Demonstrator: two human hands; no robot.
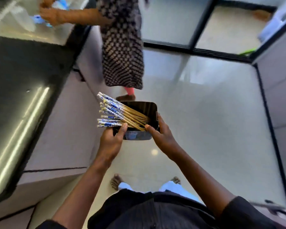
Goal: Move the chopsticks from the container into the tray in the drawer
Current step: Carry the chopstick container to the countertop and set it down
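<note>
You are holding the dark container (139, 120) in mid-air over the pale floor (213, 113), so the task has hardly begun: every one of the chopsticks (120, 114) is still inside it, leaning toward your left with the blue-and-white patterned ends fanned out past the rim and the wooden tips down in the box. Your left hand (111, 139) has its grip closed on the container's near-left edge, thumb up against the lowest chopsticks; your right hand (162, 134) clasps the near-right side, thumb over the rim and touching the wooden shafts. Neither hand has pinched a chopstick out yet. No drawer and no tray are in view here, only the dark tabletop (26, 76) off to your left and another person (122, 47) standing ahead of you, so what remains, as I judge it, is nearly everything: reach the drawer, then lift the chopsticks across into its tray.
</note>
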